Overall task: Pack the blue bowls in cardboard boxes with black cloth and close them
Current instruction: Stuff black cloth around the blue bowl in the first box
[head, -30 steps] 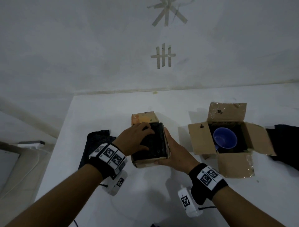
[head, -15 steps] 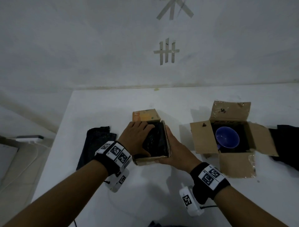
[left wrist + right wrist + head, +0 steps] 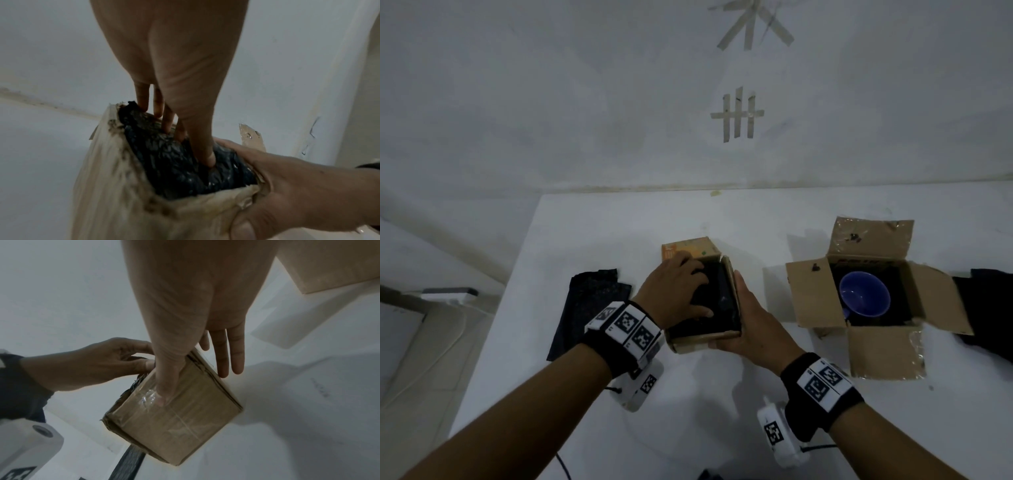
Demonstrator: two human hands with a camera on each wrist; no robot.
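One mug carton (image 3: 813,296) right of held box (image 3: 702,339).

The left hand (image 3: 674,291) and right hand (image 3: 753,322) are bare, as are both forearms. Each wrist wears a wide black fabric band, the left wristband (image 3: 613,353) and the right wristband (image 3: 796,371). Each band is topped with white tiles printed with black square codes: the left tiles (image 3: 626,323) and the right tiles (image 3: 823,383). A white boxy unit with its own small code sticker hangs under each wrist, the left unit (image 3: 635,399) and the right unit (image 3: 786,448). A thin black cable (image 3: 822,446) leaves the right unit.
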